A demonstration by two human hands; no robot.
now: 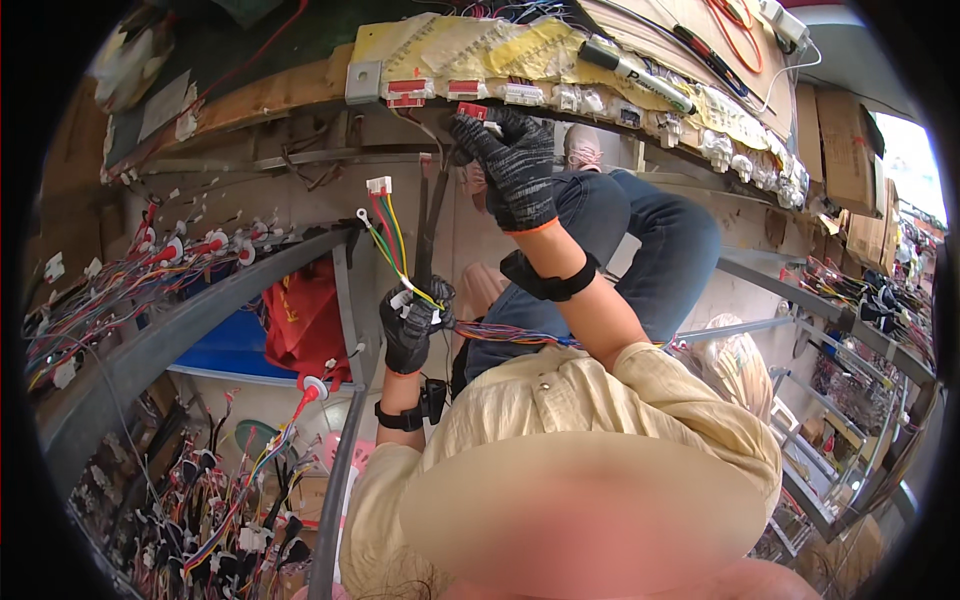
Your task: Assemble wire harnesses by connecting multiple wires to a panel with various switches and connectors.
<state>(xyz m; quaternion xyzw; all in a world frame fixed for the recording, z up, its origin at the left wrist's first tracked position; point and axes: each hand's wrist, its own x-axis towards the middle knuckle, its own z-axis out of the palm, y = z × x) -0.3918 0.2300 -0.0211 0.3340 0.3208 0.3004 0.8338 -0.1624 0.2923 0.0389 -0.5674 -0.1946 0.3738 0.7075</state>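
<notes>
My left hand (412, 325), in a dark glove, is closed around a wire harness (425, 235) with black sleeving. From that grip rise red, yellow and green wires (390, 232) that end in a white connector (379, 186), and a ring terminal (362, 215) sticks out beside them. My right hand (512, 165), in a grey and black glove, pinches a red connector (473, 111) just below the front edge of a yellow-taped board (450, 52). Along that edge sits a row of sockets, among them a red and white one (408, 90) with wires hanging from it.
A black marker (637, 75) lies on the board. Bundles of wires with white connectors hang over a metal rail (205, 292) at left and another rack (860, 315) at right. A red bag (308, 325) hangs inside the left frame. Cardboard boxes (840, 150) stand at far right.
</notes>
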